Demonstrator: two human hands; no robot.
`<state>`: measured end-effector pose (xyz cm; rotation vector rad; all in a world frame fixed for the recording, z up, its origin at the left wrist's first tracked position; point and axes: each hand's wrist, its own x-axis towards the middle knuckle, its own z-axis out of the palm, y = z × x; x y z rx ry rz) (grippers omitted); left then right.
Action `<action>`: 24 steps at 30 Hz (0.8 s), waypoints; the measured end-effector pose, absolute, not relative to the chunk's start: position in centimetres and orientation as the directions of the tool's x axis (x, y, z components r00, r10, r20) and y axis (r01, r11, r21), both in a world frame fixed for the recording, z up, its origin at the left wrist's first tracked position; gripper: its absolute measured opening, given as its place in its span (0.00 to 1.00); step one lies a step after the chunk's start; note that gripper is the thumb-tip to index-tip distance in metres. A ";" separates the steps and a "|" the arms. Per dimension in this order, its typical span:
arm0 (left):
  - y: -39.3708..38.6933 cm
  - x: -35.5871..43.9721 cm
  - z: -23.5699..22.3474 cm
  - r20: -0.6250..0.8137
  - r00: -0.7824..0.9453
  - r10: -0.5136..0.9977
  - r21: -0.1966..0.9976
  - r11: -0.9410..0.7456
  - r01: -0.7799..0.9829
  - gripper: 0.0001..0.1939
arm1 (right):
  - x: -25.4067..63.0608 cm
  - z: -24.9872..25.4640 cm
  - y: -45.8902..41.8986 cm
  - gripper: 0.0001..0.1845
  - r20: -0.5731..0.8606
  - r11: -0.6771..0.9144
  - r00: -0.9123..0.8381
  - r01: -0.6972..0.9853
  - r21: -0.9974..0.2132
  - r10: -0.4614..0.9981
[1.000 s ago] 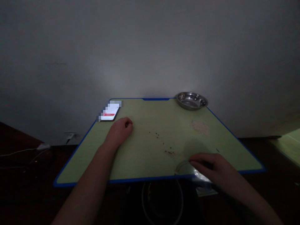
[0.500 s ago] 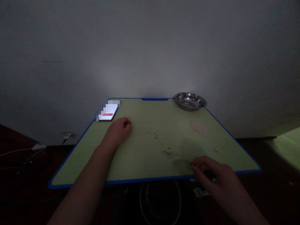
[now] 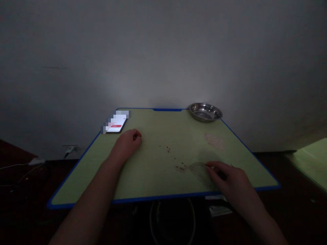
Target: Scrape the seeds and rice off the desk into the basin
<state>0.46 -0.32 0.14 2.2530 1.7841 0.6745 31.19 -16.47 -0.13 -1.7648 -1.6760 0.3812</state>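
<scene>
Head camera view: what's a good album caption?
Right hand pinching a clear curved piece beside scattered dark specks, left hand curled near a lit phone.

No legible text anywhere. Lit phone screen (image 3: pixel 119 119) has a red bar (image 3: pixel 115 126) with small light marks, too blurred to read; part of the screen is pixelated out. Clear curved piece (image 3: pixel 199 171) in the right hand (image 3: pixel 231 177): any print too faint to make out.

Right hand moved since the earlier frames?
Yes: the right hand is farther forward, away from the table's near blue edge.
</scene>
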 end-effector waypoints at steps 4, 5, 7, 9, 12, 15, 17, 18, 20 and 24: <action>-0.3 0.4 0.3 0.237 0.167 0.957 0.412 -0.255 0.875 0.11 | 32.1 0.0 -16.1 0.17 0.242 0.011 0.184 0.774 -0.633 0.953; -0.3 0.4 0.4 0.235 0.165 0.958 0.412 -0.252 0.876 0.10 | 32.2 0.1 -16.2 0.18 0.241 0.005 0.194 0.768 -0.640 0.951; -0.4 0.5 0.4 0.226 0.168 0.959 0.411 -0.250 0.876 0.10 | 32.1 0.2 -16.4 0.18 0.237 0.007 0.196 0.757 -0.653 0.951; -0.4 0.4 0.4 0.221 0.166 0.961 0.412 -0.246 0.877 0.11 | 31.8 0.2 -16.5 0.18 0.233 0.021 0.177 0.753 -0.657 0.956; -0.4 0.4 0.3 0.222 0.161 0.962 0.414 -0.243 0.877 0.11 | 31.2 0.0 -16.6 0.17 0.216 0.043 0.136 0.748 -0.662 0.967; -0.3 0.4 0.3 0.230 0.163 0.959 0.416 -0.249 0.875 0.11 | 30.7 -0.2 -16.4 0.17 0.191 0.032 0.128 0.746 -0.665 0.973; -0.3 0.4 0.4 0.231 0.162 0.959 0.417 -0.249 0.874 0.11 | 30.5 -0.3 -16.1 0.17 0.199 0.030 0.135 0.753 -0.657 0.971; -0.3 0.4 0.4 0.230 0.162 0.960 0.417 -0.247 0.874 0.11 | 30.4 -0.3 -15.9 0.16 0.210 0.034 0.137 0.758 -0.651 0.968; -0.3 0.3 0.4 0.226 0.163 0.960 0.418 -0.247 0.874 0.12 | 30.2 -0.3 -15.5 0.16 0.226 0.040 0.139 0.765 -0.643 0.964; -0.2 0.2 0.2 0.229 0.158 0.960 0.421 -0.244 0.874 0.12 | 29.8 -0.3 -14.7 0.17 0.214 0.018 0.151 0.776 -0.631 0.965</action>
